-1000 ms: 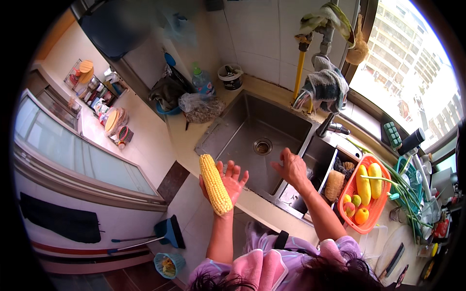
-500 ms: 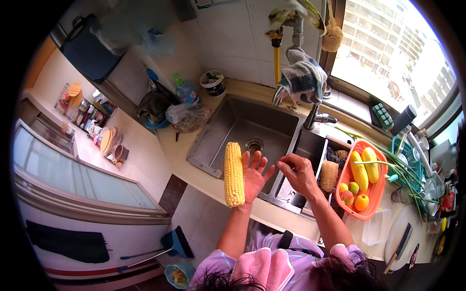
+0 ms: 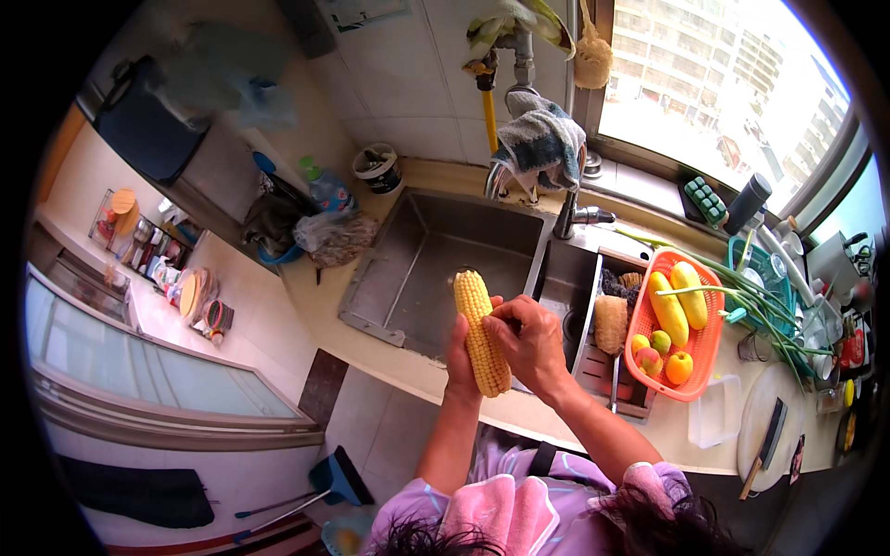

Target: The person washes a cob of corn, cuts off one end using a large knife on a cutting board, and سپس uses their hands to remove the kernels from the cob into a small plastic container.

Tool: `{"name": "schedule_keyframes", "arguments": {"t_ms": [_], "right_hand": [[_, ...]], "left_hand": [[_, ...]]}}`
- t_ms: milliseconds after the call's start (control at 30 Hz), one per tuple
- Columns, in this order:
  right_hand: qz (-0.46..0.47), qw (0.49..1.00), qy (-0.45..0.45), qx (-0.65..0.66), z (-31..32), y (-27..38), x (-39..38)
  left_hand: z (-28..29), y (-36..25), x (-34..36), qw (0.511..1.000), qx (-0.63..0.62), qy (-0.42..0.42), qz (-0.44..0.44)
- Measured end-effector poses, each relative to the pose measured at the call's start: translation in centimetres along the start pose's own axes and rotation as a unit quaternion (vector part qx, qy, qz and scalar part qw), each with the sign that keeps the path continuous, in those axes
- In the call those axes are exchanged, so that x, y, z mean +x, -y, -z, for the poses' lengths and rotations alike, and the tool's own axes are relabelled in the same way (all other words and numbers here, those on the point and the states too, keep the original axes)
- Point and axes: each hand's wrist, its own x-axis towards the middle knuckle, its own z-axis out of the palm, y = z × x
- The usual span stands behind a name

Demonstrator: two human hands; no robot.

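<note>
Daylight glares through the window (edges bend).

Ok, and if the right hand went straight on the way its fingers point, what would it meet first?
The corn cob, held in the left hand. The right hand's fingertips look already at its side, though this view can't confirm contact.

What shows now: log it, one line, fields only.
left hand: holding corn cob | right hand: touching corn cob | corn cob: husked, kernels bare | orange basket: right of sink
</note>
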Motion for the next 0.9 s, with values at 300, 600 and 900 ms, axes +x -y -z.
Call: {"name": "schedule_keyframes", "arguments": {"t_ms": [300, 600, 900], "right_hand": [[-0.082, 0.985, -0.013, 0.151, 0.0, -3.5, 2.9], [-0.020, 0.985, 0.164, 0.052, -0.4, -5.4, 2.7], [-0.067, 0.987, 0.108, 0.094, -1.7, -4.8, 2.8]], "left_hand": [[1.5, -1.3, -1.4, 0.996, 0.083, -0.035, -0.019], [3.4, -2.1, -2.4, 0.999, 0.001, -0.037, -0.014], [2.6, -1.7, -1.8, 1.000, -0.016, 0.002, 0.000]]}}
